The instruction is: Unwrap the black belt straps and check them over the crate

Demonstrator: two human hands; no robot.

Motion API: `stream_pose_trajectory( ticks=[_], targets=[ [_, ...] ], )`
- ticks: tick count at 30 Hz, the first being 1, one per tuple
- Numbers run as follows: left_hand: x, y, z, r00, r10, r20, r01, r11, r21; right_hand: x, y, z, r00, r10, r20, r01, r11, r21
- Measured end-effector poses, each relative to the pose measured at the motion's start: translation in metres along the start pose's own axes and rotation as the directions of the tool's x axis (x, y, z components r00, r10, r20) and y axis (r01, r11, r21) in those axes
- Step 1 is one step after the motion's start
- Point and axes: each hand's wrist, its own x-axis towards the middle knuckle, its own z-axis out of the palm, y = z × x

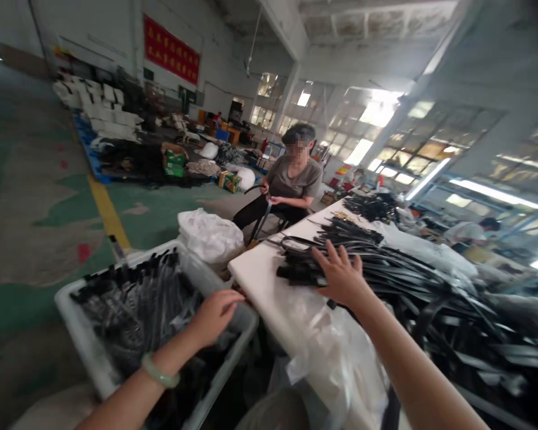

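My right hand (pixel 344 278) is spread over the near end of a pile of long black belts (pixel 399 266) on the white table (pixel 255 266). Its fingers are apart, and a dark bundle of belt ends (pixel 300 275) lies beside the fingertips. Above the right side of a white plastic bin (pixel 246 325) is my left hand (pixel 217 313), its fingers stretched towards the table's edge and nothing visible in them. Inside the bin stand many black strips in clear plastic sleeves (pixel 138 298). Clear plastic bags (pixel 336 340) hang over the table's near edge, below my right forearm.
Across the table corner a seated person (pixel 293 179) holds a dark strap (pixel 262 218) in both hands. A stuffed white sack (pixel 210 236) stands behind the bin. Farther back are stacked white bundles (pixel 103 110) on a blue pallet (pixel 87 152) and a green box (pixel 174 161).
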Motion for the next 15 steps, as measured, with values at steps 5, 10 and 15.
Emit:
stream_pose_trajectory(
  ticks=[5, 10, 15],
  targets=[
    [-0.117, -0.123, -0.052, 0.843, -0.492, -0.217, 0.52, 0.848, 0.098, -0.043, -0.143, 0.036, 0.988, -0.137, -0.068, 0.153, 0.839, 0.523],
    [-0.179, -0.205, -0.03, 0.757, -0.64, -0.131, 0.653, 0.737, 0.172, -0.043, -0.313, 0.201, 0.796, -0.311, 0.519, -0.062, 0.812, 0.58],
    [-0.208, -0.274, 0.001, 0.723, -0.675, -0.145, 0.69, 0.702, 0.177, 0.013, -0.34, 0.381, 0.725, -0.007, 0.689, -0.327, 0.876, 0.353]
  ],
)
